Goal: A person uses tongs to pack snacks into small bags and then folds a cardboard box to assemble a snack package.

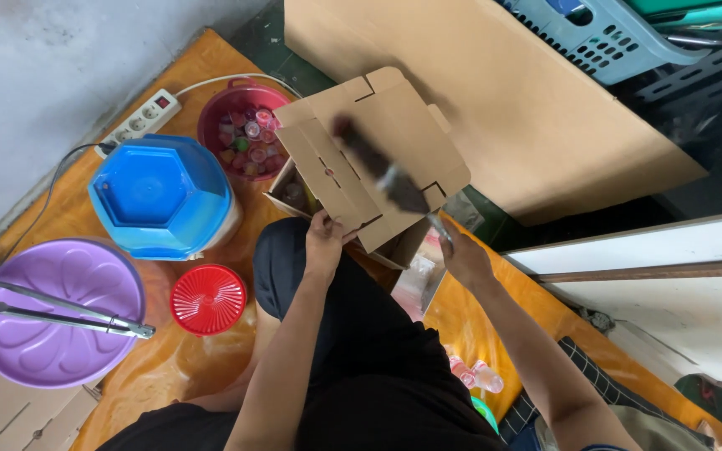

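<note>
Both hands: left hand (pixel 325 240) grips brown cardboard box (pixel 373 159), right hand (pixel 461 255) beside.

An orange mat (pixel 177 359) covers the floor beside a grey concrete wall (pixel 43 67). A large cardboard sheet (pixel 511 108) leans across dark green flooring (pixel 269 42), under daylight.
</note>
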